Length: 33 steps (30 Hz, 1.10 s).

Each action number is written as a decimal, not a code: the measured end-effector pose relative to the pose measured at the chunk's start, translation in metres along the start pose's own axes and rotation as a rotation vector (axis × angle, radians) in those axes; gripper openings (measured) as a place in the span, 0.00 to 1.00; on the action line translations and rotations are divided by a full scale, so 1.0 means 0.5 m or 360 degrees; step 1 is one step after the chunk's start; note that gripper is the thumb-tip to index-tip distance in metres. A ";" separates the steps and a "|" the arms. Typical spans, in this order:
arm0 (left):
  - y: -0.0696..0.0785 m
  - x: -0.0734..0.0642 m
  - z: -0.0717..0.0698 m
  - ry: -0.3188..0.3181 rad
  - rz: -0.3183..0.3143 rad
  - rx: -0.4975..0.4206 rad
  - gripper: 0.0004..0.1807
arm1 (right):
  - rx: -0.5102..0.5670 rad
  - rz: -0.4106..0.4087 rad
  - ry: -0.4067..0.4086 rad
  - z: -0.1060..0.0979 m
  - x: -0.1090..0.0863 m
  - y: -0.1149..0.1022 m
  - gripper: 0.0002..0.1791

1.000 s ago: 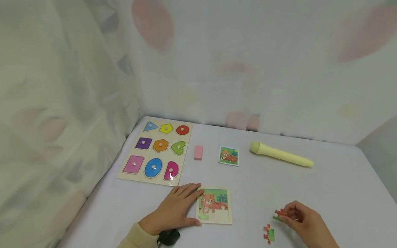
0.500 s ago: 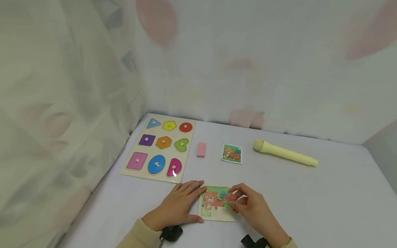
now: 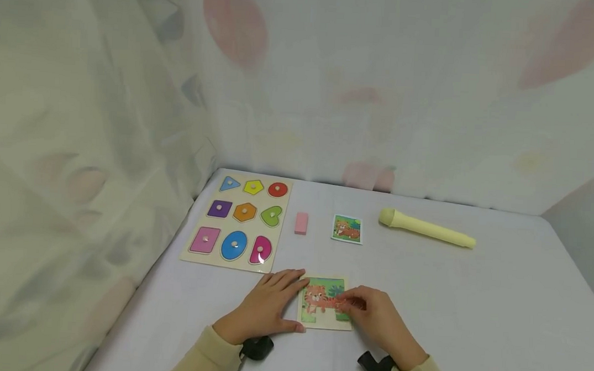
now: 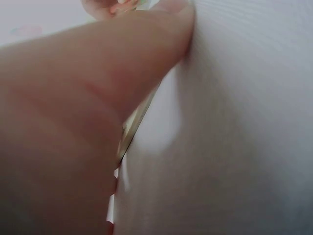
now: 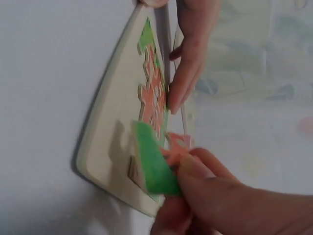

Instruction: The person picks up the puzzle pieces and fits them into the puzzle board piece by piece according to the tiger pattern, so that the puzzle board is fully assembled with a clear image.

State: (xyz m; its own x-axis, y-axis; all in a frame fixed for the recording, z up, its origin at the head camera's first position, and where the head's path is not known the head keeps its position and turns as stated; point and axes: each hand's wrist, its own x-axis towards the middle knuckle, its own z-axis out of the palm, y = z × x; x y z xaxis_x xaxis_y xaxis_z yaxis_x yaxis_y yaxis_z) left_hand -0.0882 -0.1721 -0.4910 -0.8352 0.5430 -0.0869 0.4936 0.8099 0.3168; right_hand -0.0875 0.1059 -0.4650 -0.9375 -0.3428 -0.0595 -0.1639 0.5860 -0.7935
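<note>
A square wooden jigsaw board [image 3: 327, 326] with a partly filled tiger picture lies on the white table. My left hand [image 3: 264, 307] rests at its left side, fingers spread, thumb and fingertips at the board's edge. My right hand [image 3: 378, 316] pinches a green and orange puzzle piece [image 5: 152, 164] between thumb and fingers over the board's lower right area. In the right wrist view the piece is tilted above the bare tray, beside several fitted orange pieces [image 5: 153, 93]. My left thumb [image 4: 146, 39] fills much of the left wrist view.
A shape board [image 3: 235, 224] with several knobbed coloured shapes lies at the left. Behind the jigsaw are a pink block [image 3: 301, 223], a small tiger picture card [image 3: 347, 229] and a pale yellow stick-like object [image 3: 427, 228]. Curtains stand at the back and left.
My right hand has carried the puzzle piece leftward from the right of the table to the jigsaw board and lowered it. My left hand has stayed at the board's left side.
</note>
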 end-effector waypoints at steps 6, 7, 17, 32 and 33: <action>0.004 -0.002 -0.004 -0.0013 -0.0003 -0.0010 0.54 | -0.0179 -0.0018 -0.0026 0.013 0.001 0.006 0.10; 0.004 -0.002 -0.004 -0.0013 -0.0002 -0.0012 0.54 | -0.0215 -0.0012 -0.0007 0.017 0.000 0.005 0.11; 0.002 -0.001 -0.004 0.0019 0.0019 0.0007 0.54 | -0.0985 -0.0463 0.0021 0.035 -0.068 -0.002 0.20; 0.001 -0.003 -0.003 0.0034 0.0046 0.0037 0.54 | -0.1479 -0.0659 -0.0156 0.038 -0.104 0.022 0.34; 0.001 -0.003 -0.002 0.0035 0.0048 0.0041 0.54 | -0.1495 -0.0667 -0.0154 0.037 -0.108 0.023 0.34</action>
State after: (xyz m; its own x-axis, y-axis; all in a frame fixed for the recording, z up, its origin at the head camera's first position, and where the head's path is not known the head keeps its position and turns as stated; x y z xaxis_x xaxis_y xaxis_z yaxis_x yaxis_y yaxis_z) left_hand -0.0870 -0.1728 -0.4897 -0.8249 0.5624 -0.0569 0.5244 0.7989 0.2946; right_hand -0.0331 0.1173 -0.4822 -0.7280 -0.6849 0.0314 -0.6843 0.7287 0.0285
